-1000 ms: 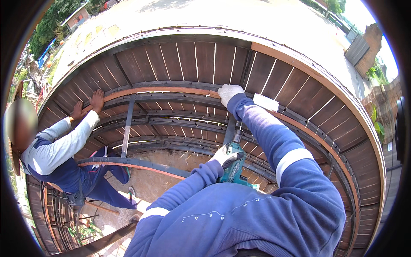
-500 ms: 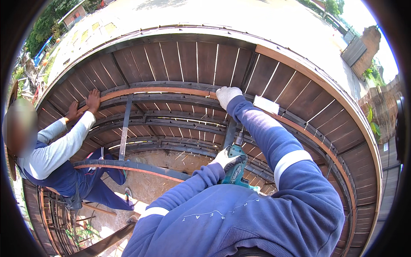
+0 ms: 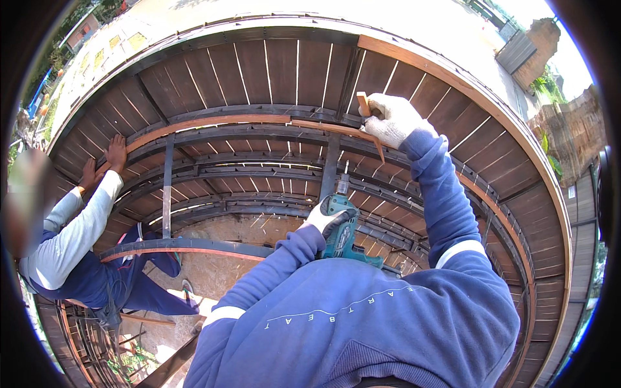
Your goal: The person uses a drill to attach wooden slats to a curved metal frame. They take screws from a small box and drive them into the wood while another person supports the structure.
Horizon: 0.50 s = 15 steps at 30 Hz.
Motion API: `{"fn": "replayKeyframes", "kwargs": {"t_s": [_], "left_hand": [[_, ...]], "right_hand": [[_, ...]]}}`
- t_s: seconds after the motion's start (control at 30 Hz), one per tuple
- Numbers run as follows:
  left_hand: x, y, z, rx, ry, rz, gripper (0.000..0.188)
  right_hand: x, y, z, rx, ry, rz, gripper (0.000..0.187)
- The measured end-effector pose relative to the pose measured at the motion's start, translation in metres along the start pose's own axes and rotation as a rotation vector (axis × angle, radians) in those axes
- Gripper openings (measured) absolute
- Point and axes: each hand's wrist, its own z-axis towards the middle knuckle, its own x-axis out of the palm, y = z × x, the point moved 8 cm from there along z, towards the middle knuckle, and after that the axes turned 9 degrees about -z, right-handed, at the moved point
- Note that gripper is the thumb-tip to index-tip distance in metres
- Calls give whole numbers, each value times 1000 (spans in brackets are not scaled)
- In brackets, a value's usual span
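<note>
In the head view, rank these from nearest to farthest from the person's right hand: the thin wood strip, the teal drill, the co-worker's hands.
1. Thin wood strip: in the right hand, upper middle.
2. Teal drill: below, in the left hand.
3. Co-worker's hands: far left, on the slats.

Blue sweatshirt with white sleeve bands, pale work gloves.

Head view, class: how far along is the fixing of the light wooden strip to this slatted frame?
Done: dark slats already line the wall. In hand: the right hand presses the light wooden strip against the metal rail; the left hand aims a teal drill; a co-worker's hands steady its far end. Left: lower rails carry no such strip.
</note>
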Motion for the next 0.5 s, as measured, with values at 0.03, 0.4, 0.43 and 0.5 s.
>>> {"fn": "replayKeyframes", "kwargs": {"t_s": [0.03,0.4,0.43,0.5], "left_hand": [[-2,5,17,113,49,421,33],[-8,24,33,134,143,142,50],[-6,28,35,98,159,203,51],[-5,23,29,165,107,97,46]], "right_hand": [[15,-17,-10,-44,72,-90,37],[79,-116,-21,157,-102,-653,72],[81,-124,-19,195,-82,-633,70],[83,-142,-11,179,-19,-619,68]]}}
